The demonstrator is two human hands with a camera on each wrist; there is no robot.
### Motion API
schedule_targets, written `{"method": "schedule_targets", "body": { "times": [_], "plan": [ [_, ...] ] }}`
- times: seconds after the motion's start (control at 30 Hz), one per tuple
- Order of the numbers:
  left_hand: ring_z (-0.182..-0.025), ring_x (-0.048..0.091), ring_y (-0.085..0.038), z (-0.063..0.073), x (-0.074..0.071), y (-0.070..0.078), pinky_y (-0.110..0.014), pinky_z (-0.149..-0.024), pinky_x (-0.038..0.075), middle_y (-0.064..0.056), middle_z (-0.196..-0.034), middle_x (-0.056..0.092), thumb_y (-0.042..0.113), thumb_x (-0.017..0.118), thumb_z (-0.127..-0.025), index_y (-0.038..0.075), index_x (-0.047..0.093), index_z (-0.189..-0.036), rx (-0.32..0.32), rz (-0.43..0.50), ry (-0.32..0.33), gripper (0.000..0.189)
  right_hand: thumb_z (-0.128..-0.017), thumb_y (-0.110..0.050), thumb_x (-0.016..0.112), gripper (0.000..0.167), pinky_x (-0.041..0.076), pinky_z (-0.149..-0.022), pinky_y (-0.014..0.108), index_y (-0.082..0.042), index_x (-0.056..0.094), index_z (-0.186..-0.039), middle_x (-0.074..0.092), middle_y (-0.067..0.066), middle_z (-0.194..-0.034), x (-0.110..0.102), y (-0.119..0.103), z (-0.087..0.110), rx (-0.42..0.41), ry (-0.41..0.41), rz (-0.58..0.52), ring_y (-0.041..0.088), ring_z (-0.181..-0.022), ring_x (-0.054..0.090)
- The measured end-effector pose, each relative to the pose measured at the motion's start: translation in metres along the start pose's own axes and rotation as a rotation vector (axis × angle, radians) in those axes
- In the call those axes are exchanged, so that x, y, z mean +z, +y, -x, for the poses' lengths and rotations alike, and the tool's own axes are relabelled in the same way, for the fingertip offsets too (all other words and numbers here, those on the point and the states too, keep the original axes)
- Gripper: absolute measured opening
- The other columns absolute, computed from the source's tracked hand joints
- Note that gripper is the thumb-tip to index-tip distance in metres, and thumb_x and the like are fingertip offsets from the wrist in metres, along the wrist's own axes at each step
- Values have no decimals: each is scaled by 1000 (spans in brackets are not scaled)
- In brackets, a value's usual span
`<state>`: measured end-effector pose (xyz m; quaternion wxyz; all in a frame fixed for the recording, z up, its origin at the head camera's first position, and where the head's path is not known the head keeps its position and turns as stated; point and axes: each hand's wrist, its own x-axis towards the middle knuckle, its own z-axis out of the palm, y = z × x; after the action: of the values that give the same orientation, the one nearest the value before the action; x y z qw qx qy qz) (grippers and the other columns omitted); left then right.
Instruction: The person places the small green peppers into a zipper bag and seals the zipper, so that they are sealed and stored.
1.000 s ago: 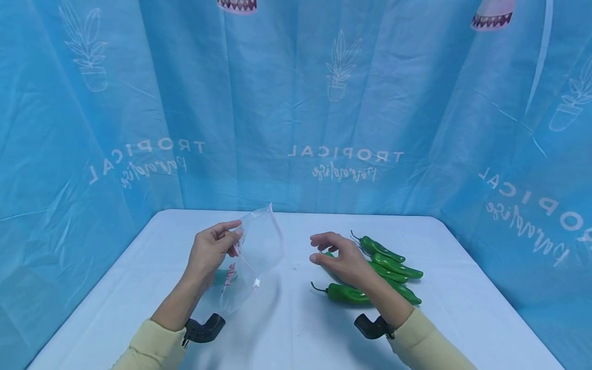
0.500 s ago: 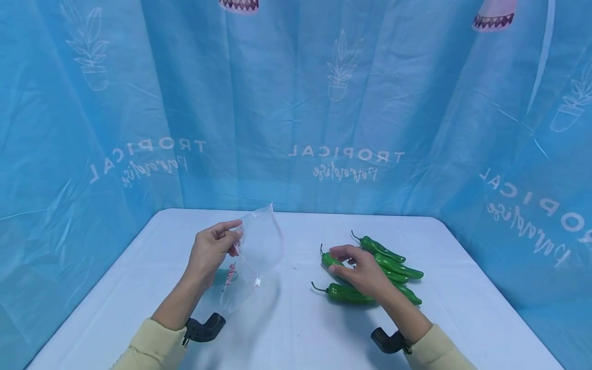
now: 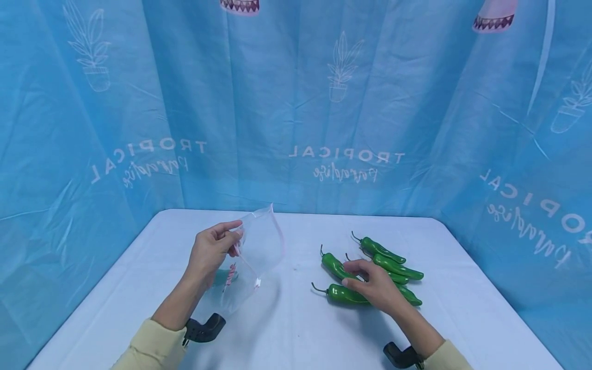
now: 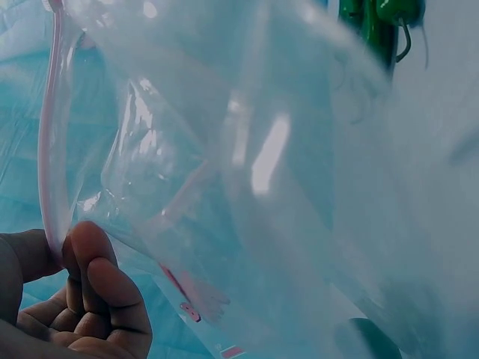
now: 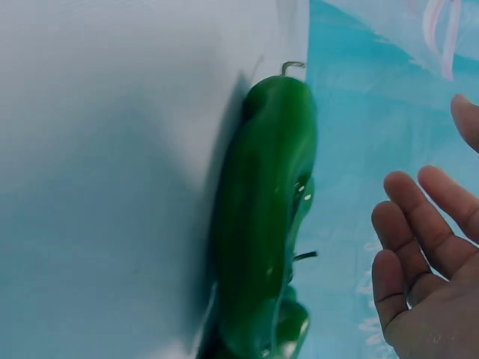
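Note:
My left hand (image 3: 214, 249) pinches the rim of a clear plastic zip bag (image 3: 262, 241) between thumb and fingers. The bag's mouth gapes to the right; its pink zip strip (image 4: 49, 142) shows in the left wrist view. Red print (image 3: 230, 274) marks its lower part. My right hand (image 3: 373, 283) hovers over a group of green chili peppers (image 3: 390, 264), thumb and fingers apart with nothing between them. The nearest chili pepper (image 3: 341, 293) lies on its side with its stem pointing left, its tip hidden behind the right hand. Another chili pepper (image 5: 262, 217) fills the middle of the right wrist view.
A white-covered table (image 3: 296, 329) carries the peppers, which lie bunched on its right half. A small teal object (image 3: 222, 277) shows behind or through the bag. Blue printed curtains (image 3: 296, 103) enclose the table at the back and sides. Each wrist wears a black camera mount (image 3: 205, 328).
My right hand has moved right and toward me over the peppers, uncovering the stem ends of the left ones. The left hand and bag have stayed put.

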<state>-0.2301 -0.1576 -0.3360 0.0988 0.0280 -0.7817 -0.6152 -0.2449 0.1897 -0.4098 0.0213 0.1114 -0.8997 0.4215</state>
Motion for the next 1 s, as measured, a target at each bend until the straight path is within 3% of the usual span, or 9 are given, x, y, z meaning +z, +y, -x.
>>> {"method": "schedule_targets", "body": {
  "times": [0.6, 1.0],
  "plan": [
    [-66, 56, -11, 1, 0, 1, -23, -70, 48, -2, -78, 61, 26, 56, -94, 11, 59, -126, 2, -3, -3, 35, -79, -29, 75, 37, 46, -95, 44, -16, 66, -112, 68, -1, -109, -1, 24, 10, 119, -13, 83, 18, -108, 60],
    [-66, 56, -11, 0, -1, 1, -23, -70, 49, 1, -76, 61, 26, 57, -94, 9, 58, -127, 0, 1, -4, 37, -76, -27, 76, 36, 43, -99, 47, -15, 68, -109, 68, -1, -109, -3, 33, 13, 121, -3, 134, 24, -114, 58]
  ]
}}
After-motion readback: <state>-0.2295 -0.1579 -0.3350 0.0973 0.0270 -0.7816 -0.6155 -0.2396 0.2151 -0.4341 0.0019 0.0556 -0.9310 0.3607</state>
